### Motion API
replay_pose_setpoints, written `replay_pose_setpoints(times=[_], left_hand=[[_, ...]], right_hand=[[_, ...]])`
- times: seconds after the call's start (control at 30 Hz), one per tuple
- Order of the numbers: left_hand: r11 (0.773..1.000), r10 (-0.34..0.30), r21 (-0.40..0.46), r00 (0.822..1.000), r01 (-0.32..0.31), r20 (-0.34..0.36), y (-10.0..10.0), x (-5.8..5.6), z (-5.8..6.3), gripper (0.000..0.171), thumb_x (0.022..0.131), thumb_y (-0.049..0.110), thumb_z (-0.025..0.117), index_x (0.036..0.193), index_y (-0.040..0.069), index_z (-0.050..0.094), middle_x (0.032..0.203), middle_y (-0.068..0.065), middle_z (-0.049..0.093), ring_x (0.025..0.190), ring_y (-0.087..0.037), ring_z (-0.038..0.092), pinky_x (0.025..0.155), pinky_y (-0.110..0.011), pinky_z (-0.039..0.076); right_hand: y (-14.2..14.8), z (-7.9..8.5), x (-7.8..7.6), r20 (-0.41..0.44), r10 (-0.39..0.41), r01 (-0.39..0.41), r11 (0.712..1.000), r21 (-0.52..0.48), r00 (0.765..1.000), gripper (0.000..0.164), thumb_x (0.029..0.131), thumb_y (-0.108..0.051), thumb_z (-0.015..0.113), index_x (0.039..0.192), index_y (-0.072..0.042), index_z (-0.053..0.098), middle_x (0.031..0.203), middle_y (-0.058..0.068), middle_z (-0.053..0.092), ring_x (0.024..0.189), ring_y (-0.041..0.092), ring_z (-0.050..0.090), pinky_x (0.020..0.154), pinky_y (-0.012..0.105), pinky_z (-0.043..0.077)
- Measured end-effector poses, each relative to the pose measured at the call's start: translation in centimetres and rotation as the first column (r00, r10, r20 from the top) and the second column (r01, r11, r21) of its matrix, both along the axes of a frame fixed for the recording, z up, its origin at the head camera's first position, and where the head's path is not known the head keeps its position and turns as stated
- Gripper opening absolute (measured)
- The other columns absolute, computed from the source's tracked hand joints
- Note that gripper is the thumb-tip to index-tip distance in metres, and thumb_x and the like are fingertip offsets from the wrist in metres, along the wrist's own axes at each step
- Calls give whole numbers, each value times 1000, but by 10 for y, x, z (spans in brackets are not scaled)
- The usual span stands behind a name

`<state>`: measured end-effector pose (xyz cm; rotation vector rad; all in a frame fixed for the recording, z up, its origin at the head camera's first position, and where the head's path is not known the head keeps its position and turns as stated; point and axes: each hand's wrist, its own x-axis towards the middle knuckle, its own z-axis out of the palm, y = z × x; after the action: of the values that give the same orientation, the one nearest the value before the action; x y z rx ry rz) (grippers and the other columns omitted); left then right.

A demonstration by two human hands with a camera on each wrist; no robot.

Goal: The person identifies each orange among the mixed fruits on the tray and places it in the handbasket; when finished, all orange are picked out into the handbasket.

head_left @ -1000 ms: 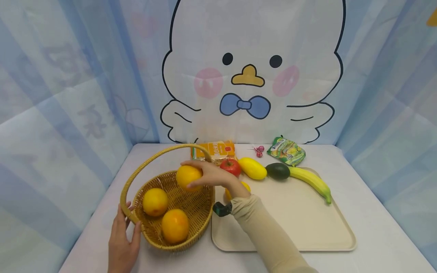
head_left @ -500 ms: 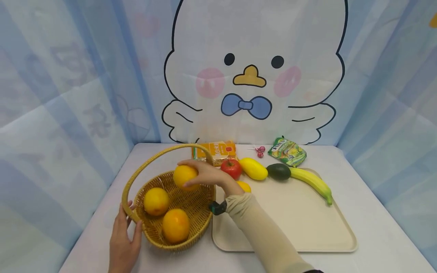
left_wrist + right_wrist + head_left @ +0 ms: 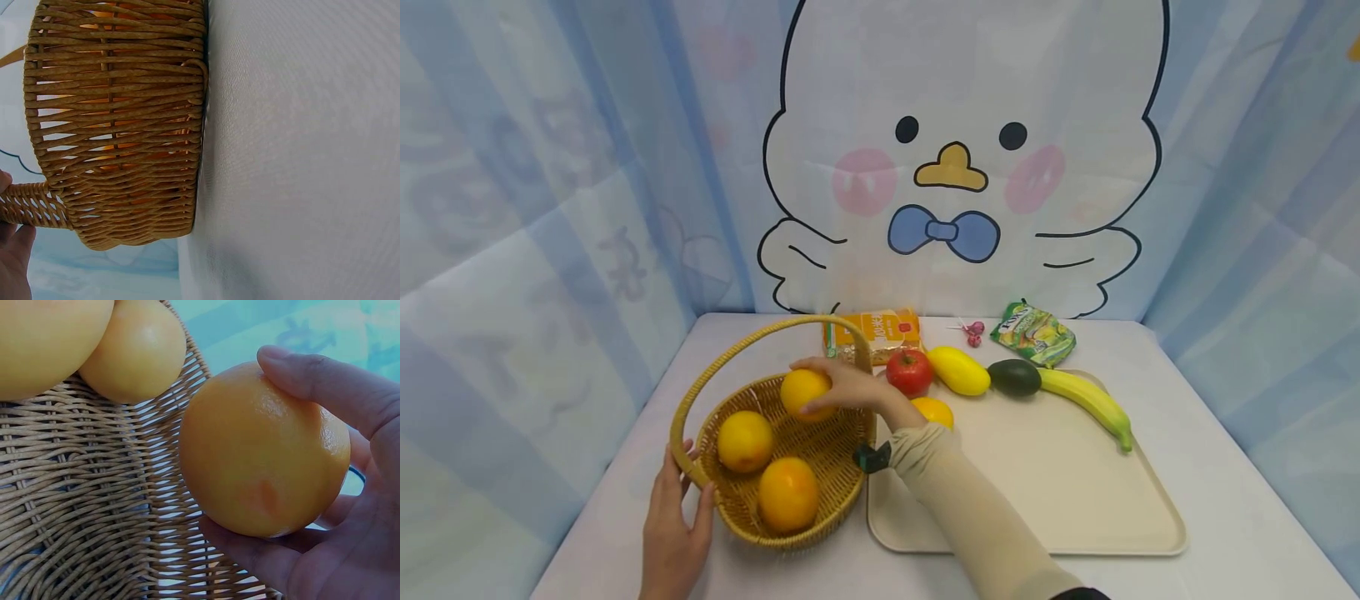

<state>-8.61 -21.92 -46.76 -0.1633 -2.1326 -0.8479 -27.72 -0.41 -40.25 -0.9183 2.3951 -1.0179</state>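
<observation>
A woven basket (image 3: 842,479) with a tall arched handle stands at the left of the table. My left hand (image 3: 676,525) holds the foot of that handle, thumb on one side and fingers on the other, as the left wrist view confirms. Within the basket's far part, my right hand (image 3: 857,390) grips an orange (image 3: 803,393) between thumb and fingers. In the right wrist view this orange (image 3: 262,456) sits close to the wicker wall; whether it touches the bottom I cannot tell. Two other oranges, one farther back (image 3: 745,442) and one nearer (image 3: 787,495), lie in the basket.
A beige tray (image 3: 1030,500) lies right of the basket. Along its back are a red apple (image 3: 910,372), a yellow mango-like fruit (image 3: 958,370), a dark green avocado-like fruit (image 3: 1014,377) and a banana (image 3: 1090,404). Another orange (image 3: 934,412) is half hidden by my wrist. Packets and lollipops lie behind.
My right hand has carried the orange a little left and slightly down inside the basket. The orange on the tray shows more from behind my wrist. My left hand keeps its hold on the handle.
</observation>
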Motion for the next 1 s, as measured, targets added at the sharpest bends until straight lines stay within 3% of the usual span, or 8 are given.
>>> replay_pose_setpoints(times=[0.2, 0.4, 1.0], left_hand=[[1000, 3, 1, 1000, -3, 8, 0, 0, 1, 96, 70, -23, 66, 150, 3, 19, 134, -26, 47, 130, 14, 28, 103, 5, 27], [1000, 12, 9, 999, -13, 35, 1, 0, 1, 97, 71, -23, 65, 151, 5, 18, 134, -25, 46, 129, 17, 27, 103, 5, 26], [1000, 3, 4, 1000, -3, 14, 1, 0, 0, 97, 70, -24, 66, 150, 3, 19, 134, -26, 46, 130, 15, 29, 103, 4, 27]], right_hand=[[-2, -3, -2, 0, 25, -25, 999, -25, 1000, 69, 81, -31, 73, 142, -26, 40, 145, 3, 44, 115, 19, 49, 101, 32, 47], [-4, -8, -1, 38, 15, -14, 1000, -17, 999, 67, 82, -32, 73, 140, -29, 42, 142, 2, 45, 115, 18, 48, 100, 31, 46], [-10, -22, -1, 22, 39, -40, 999, 30, 999, 67, 81, -25, 74, 140, -23, 43, 144, 4, 44, 120, 19, 48, 105, 30, 43]])
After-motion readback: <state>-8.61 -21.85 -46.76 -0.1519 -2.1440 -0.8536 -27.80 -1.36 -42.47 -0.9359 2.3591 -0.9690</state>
